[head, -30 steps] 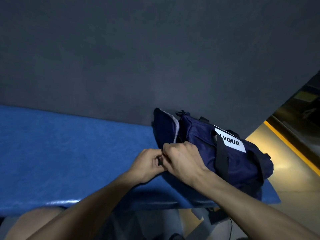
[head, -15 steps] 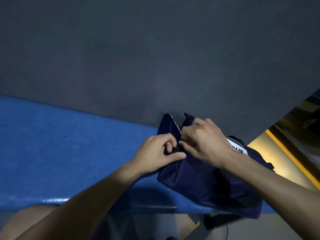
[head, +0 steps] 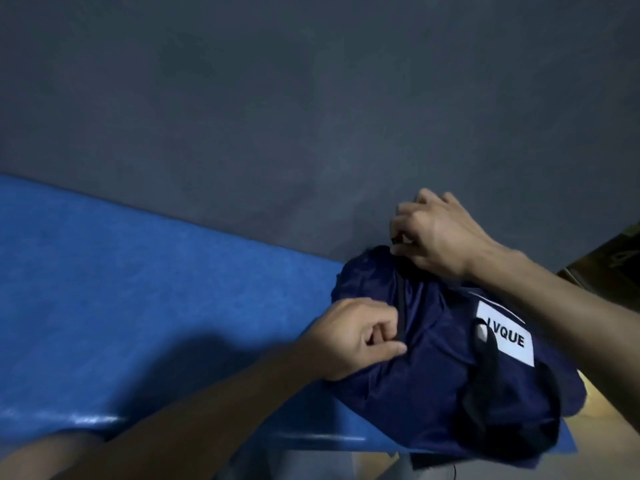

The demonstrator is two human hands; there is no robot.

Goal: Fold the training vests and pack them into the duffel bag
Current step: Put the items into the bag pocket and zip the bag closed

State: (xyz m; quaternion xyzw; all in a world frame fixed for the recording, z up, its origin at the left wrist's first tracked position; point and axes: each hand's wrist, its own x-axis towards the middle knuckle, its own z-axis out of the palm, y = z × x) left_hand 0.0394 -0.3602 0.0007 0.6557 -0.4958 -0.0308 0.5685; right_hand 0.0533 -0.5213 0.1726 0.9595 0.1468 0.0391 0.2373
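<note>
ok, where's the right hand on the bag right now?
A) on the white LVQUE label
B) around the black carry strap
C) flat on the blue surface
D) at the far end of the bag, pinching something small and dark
D: the right hand is at the far end of the navy duffel bag, pinching a small dark piece, seemingly the zipper pull, while the left hand grips the near end.
</note>
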